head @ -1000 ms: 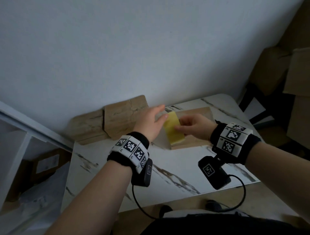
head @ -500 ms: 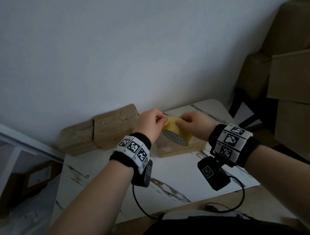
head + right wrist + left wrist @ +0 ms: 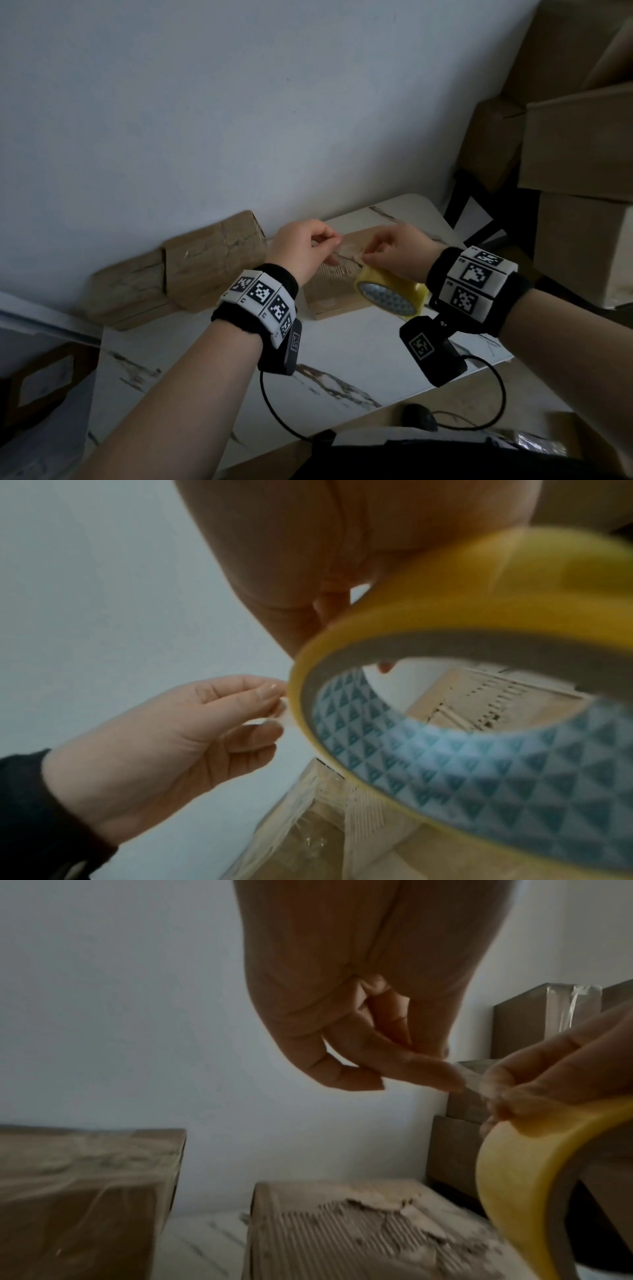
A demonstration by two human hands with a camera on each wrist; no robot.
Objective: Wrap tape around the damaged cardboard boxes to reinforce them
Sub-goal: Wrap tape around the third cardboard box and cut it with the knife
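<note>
My left hand (image 3: 301,251) pinches the loose tape end so it can peel. My right hand (image 3: 399,251) grips the yellow tape roll (image 3: 390,296) just above the torn box (image 3: 330,291) on the table (image 3: 342,359), ready to stick.

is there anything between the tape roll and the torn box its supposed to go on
Nothing visible. The right hand holds the yellow tape roll just above the torn box; the left hand pinches the tape's free end. Only open air lies between the roll and the box's ripped top.
</note>
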